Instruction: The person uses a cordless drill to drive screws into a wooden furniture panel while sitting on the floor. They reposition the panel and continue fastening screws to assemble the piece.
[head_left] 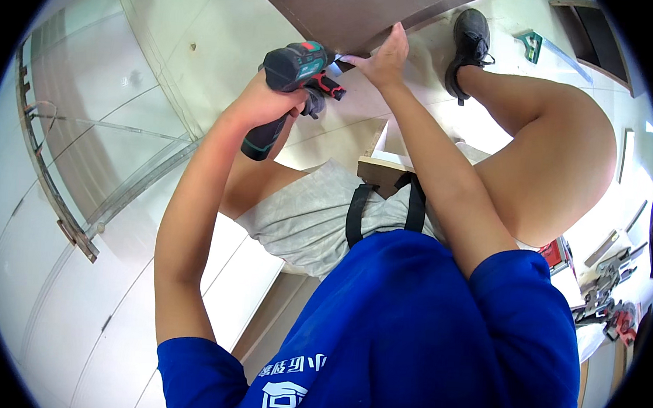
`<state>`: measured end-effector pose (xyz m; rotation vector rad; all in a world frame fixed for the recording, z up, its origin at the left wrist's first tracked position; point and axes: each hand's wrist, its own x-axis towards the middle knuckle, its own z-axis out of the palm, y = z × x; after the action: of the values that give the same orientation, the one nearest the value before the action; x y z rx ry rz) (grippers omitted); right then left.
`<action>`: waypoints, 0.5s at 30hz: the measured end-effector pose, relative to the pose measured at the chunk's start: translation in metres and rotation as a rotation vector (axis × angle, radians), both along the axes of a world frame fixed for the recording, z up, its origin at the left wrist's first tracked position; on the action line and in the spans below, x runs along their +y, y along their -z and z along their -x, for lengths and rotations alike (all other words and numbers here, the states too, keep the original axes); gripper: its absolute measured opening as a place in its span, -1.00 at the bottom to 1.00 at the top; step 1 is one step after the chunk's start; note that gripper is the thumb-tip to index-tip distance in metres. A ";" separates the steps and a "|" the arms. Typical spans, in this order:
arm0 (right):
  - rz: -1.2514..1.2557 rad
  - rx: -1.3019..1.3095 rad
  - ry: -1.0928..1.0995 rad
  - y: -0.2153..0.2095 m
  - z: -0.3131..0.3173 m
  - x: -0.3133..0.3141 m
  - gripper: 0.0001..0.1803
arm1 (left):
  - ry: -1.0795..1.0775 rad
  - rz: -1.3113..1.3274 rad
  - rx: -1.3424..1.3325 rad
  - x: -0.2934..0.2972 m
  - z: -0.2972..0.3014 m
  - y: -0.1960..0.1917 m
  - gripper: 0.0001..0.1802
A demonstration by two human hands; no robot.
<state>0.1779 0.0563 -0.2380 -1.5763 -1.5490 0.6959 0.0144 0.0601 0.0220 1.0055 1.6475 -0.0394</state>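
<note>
Left hand (293, 101) grips a drill (297, 66) pointing right, toward the spread right hand (384, 62) at a brown board's (355, 15) near edge.

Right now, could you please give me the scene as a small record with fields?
Left hand: closed around a black-and-teal cordless drill
Right hand: spread at the edge of a flat brown panel
Drill tip: by the right thumb; contact unclear
Nearby: worn black shoe, small green tool on pale floor
Clothing: blue short-sleeved shirt, grey shorts
</note>
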 end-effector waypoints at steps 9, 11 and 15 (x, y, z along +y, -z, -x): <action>-0.060 -0.024 0.000 0.006 0.001 -0.001 0.51 | -0.001 0.065 0.093 0.014 -0.019 -0.009 -0.72; -0.018 -0.029 0.004 0.004 0.002 -0.002 0.51 | -0.053 0.092 0.064 0.013 -0.013 -0.007 -0.73; -0.008 -0.077 -0.013 0.002 0.000 -0.002 0.56 | -0.036 0.070 0.077 0.013 -0.021 -0.008 -0.79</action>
<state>0.1781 0.0546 -0.2403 -1.6052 -1.6175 0.6424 0.0354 0.0729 0.0303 0.9312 1.7226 -0.1121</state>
